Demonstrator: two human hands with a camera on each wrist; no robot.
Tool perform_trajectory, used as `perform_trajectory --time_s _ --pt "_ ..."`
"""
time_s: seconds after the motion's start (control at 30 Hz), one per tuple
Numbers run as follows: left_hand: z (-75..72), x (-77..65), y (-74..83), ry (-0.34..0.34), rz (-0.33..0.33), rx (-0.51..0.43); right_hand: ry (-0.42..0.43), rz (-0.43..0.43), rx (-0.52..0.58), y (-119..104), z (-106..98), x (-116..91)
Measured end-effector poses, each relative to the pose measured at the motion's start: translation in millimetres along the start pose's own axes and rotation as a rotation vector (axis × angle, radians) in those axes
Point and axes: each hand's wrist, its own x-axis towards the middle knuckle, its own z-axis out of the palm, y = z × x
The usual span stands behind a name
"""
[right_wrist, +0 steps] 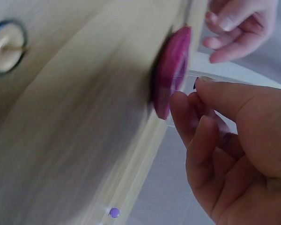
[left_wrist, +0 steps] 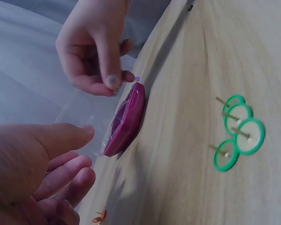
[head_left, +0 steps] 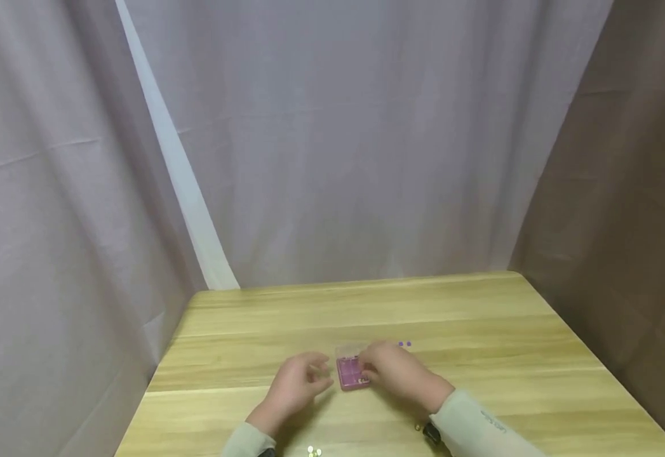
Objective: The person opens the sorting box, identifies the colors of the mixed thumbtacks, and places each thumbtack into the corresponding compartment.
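A small magenta box (head_left: 346, 376) with several compartments lies on the table, its clear lid (head_left: 350, 349) raised on the far side; a few small bits show inside. My right hand (head_left: 397, 371) is over the box's right side. Between its thumb and forefinger it pinches a small dark-edged thumbtack (right_wrist: 195, 83), mostly hidden by the fingertips. My left hand (head_left: 298, 384) hovers just left of the box with loosely bent fingers and nothing in them. In the left wrist view its thumb points toward the box's near end.
Green-rimmed thumbtacks (left_wrist: 241, 131) lie points up near the table's front edge. A black-rimmed thumbtack (right_wrist: 8, 47) sits by the right wrist. Purple thumbtacks (head_left: 404, 343) lie beyond the right hand, and an orange one (left_wrist: 99, 217) is near the left hand. Grey curtains (head_left: 343, 158) surround the wooden table.
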Motion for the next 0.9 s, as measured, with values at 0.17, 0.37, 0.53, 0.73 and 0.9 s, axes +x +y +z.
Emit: perform_trajectory --time_s 0.17,0.37,0.53,0.73,0.9 --pt "-2.2 -2.6 -2.1 -0.009 0.008 0.012 0.022 -0.081 -0.113 3.7 13.1 3.6" --pt "-0.5 -0.9 -1.1 -0.009 0.008 0.002 0.023 -0.092 -0.101 3.2 13.4 7.5" --pt "-0.2 0.5 -0.8 -0.012 0.008 -0.001 0.022 -0.097 -0.126 3.8 15.7 11.6" --pt "-0.5 2.4 -1.8 -0.015 0.003 0.001 0.017 -0.083 -0.133 7.6 18.5 13.4" --pt "0.0 2.3 -3.8 -0.023 -0.001 -0.007 0.042 -0.11 -0.185 9.2 21.4 12.6"
